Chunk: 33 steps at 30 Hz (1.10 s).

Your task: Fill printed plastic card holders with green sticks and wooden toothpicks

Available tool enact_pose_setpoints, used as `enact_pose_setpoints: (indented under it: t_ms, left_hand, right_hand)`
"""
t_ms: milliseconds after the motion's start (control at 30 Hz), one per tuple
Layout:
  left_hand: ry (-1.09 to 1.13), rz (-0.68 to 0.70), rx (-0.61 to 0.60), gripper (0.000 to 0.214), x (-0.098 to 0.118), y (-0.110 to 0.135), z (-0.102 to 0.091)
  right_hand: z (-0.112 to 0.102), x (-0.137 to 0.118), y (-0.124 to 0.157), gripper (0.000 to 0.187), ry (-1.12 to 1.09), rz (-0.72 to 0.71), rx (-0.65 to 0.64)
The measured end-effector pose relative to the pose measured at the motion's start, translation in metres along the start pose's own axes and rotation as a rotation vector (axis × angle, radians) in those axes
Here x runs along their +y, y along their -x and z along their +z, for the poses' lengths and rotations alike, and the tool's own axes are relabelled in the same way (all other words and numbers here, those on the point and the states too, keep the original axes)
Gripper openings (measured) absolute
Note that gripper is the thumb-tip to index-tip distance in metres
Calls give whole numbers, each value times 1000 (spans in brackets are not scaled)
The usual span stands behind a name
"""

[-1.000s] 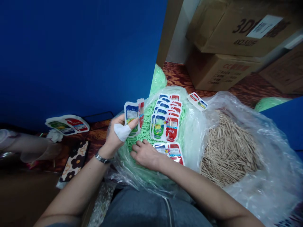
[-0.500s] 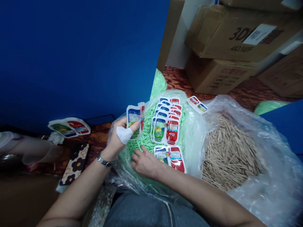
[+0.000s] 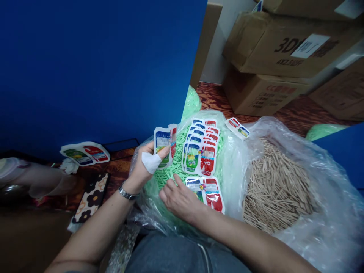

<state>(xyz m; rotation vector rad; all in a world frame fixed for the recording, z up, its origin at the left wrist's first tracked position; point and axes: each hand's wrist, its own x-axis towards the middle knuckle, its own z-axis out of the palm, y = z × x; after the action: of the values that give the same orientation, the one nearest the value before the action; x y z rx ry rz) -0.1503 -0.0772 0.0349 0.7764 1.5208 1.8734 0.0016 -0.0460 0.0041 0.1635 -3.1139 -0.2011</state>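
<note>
My left hand [image 3: 146, 161], its thumb base wrapped in white, pinches a packet [image 3: 162, 142] printed with blue, green and red drink cans, held upright above the pile. Below it, a clear plastic bag [image 3: 229, 189] holds thin green sticks [image 3: 178, 146]. Down among these sticks is my right hand [image 3: 179, 197], fingers curled and tips partly hidden; what they grip, if anything, I cannot make out. Beside that hand lies a single Sprite-and-Cola packet [image 3: 212, 193]. An overlapping row of the same packets [image 3: 200, 157] rests on the sticks just beyond it.
To the right, another clear bag holds brown sticks [image 3: 275, 189]. A small packet [image 3: 237, 127] lies on the bags' edge. On the left are more packets [image 3: 85, 153], a flower-patterned phone case [image 3: 92, 197] and a blue panel [image 3: 99, 68]. Cardboard boxes [image 3: 264, 91] stand behind.
My right hand has shifted slightly right across the green sticks. My left hand still holds its packet in nearly the same place. The whole view has moved a little.
</note>
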Motion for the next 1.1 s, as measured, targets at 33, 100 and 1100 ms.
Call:
enact_pose_setpoints:
  t_ms: [33,100,1100]
  left_hand:
    - [-3,8,7,23,0,-1,-1]
    - [-10,22,28,23,-1,-2,-2]
    - [60,-22,2,22,-1,0,-2]
  right_hand:
    - [-3,5,0,17,-21,81,-56]
    - [-3,18,-2,17,-81,278,-189]
    - [25,22,-29,26,-449,475,-282]
